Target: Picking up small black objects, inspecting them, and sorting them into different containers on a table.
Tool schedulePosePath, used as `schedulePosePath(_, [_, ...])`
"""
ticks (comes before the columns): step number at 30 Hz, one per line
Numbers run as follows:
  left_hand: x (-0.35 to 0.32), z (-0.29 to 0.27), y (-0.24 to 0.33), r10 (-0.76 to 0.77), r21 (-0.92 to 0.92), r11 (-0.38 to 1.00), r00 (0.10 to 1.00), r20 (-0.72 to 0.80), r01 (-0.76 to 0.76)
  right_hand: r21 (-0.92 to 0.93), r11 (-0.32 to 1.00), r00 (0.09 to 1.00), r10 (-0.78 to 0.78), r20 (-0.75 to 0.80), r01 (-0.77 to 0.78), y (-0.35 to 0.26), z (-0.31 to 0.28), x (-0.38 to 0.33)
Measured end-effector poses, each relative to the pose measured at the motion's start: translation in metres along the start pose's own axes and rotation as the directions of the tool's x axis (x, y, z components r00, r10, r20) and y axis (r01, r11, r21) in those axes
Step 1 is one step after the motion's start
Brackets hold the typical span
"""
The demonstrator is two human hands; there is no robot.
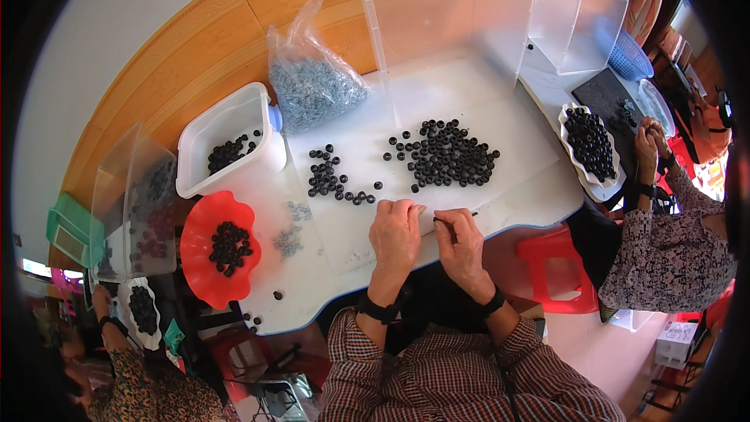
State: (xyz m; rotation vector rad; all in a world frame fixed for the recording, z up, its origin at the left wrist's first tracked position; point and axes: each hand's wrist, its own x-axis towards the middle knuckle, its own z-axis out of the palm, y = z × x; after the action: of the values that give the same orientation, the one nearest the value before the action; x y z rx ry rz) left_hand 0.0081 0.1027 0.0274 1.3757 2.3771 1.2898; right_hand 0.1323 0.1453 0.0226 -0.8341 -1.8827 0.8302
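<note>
My left hand (396, 234) is closed over the table's front edge, thumb and forefinger pinched together; what lies between them, if anything, is too small to make out. Beside it, a short gap away, my right hand (462, 246) is closed too. A small black piece shows at its fingertips. Just beyond both hands, a large heap of small black round parts with holes (449, 156) lies on the white table (344, 246). To its left is a smaller loose group of the same parts (324, 180).
Left of the groups stand a red wavy-rimmed bowl (199, 246) and a white tub (269, 148), both holding black parts. A plastic bag of blue-grey bits (316, 90) and a clear plastic bin (453, 19) are behind. Co-workers sit at both sides; one person's hands (652, 141) show right.
</note>
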Motion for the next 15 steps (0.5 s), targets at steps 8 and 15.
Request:
schedulePosePath(8, [-0.001,-0.004,-0.004,0.011,-0.013,1.000,0.991,-0.130,-0.012,-0.020,0.999,0.999,-0.029,-0.014,0.029,0.002,0.000,0.000])
schedulePosePath(15, [0.002,-0.020,-0.017,0.012,-0.048,0.999,0.968,-0.251,-0.024,-0.033,0.999,1.000,-0.015,0.025,0.015,-0.002,-0.001,0.001])
